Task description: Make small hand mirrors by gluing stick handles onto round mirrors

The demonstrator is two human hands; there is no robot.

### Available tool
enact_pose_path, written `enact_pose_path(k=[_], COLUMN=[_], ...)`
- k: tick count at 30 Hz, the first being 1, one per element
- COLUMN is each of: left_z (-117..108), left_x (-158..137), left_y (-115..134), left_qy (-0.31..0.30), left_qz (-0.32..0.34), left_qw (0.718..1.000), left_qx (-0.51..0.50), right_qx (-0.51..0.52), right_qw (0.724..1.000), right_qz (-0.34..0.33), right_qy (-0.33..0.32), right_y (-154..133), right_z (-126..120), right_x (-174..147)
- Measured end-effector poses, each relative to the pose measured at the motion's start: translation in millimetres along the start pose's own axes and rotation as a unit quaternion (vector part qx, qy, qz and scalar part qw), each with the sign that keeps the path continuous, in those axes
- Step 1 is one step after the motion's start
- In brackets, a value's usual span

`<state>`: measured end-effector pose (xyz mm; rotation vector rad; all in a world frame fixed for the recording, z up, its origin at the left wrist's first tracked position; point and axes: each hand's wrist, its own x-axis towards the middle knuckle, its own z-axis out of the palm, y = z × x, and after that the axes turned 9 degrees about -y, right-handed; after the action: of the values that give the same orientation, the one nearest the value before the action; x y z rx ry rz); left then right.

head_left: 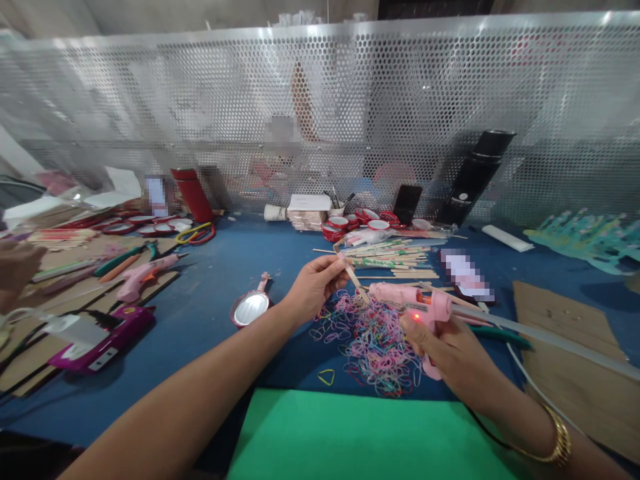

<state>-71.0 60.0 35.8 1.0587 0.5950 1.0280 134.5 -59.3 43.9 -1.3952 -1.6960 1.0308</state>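
Between the thumb and fingers of my left hand (317,285) is a flat wooden craft stick (357,279), slanting down to the right. My right hand (457,353) is wrapped round a pink hot glue gun (400,293) with a small red light lit. Its nozzle points left, close to the stick's lower end; whether they touch I cannot tell. A long clear glue stick (540,335) sticks out of the back of the gun. Beneath both hands lies a loose heap of coloured rubber bands (385,347).
A green sheet (370,437) lies in front of me. Left stand a small round mirror (251,308), a second glue gun (145,275) and a purple power strip (113,343). Behind are wooden sticks (395,253), a black bottle (475,180) and a perforated metal screen (225,87). Another person's hand (17,270) is far left.
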Motion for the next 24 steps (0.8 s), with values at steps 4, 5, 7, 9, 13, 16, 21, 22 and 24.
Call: enact_pose_path(k=[4, 5, 7, 9, 13, 16, 21, 22, 24], left_z=[-0.7, -0.8, -0.9, -1.0, -1.1, -0.9, -0.7, -0.7, -1.0], left_x=[0.5, 0.6, 0.8, 0.9, 1.0, 1.0, 0.9, 0.9, 0.9], left_y=[0.8, 1.0, 1.2, 1.3, 1.2, 1.3, 1.3, 1.2, 1.0], left_qy=[0.002, 0.002, 0.002, 0.005, 0.004, 0.003, 0.010, 0.012, 0.015], left_qz=[0.001, 0.001, -0.001, -0.003, -0.002, -0.002, -0.002, -0.003, -0.004], left_qw=[1.000, 1.000, 1.000, 1.000, 1.000, 1.000, 1.000, 1.000, 1.000], left_qx=[0.000, 0.000, -0.001, -0.004, -0.010, -0.010, -0.008, -0.009, -0.012], right_qx=[-0.005, -0.007, -0.012, -0.015, -0.013, -0.009, -0.014, -0.015, -0.015], right_qw=[1.000, 1.000, 1.000, 0.999, 0.999, 1.000, 1.000, 1.000, 1.000], right_qz=[-0.009, -0.013, -0.024, -0.032, -0.029, -0.012, -0.020, -0.023, -0.027], right_qy=[0.007, 0.002, 0.000, 0.002, 0.004, 0.008, 0.010, 0.005, -0.004], right_y=[-2.8, -3.5, -4.6, -4.9, -3.4, -1.9, 0.5, 1.0, 1.5], right_z=[-0.8, -1.2, -2.1, -2.6, -2.2, -1.0, -0.7, -1.0, -1.5], right_x=[0.8, 1.0, 1.3, 1.2, 0.2, -0.5, -0.3, -0.2, -0.1])
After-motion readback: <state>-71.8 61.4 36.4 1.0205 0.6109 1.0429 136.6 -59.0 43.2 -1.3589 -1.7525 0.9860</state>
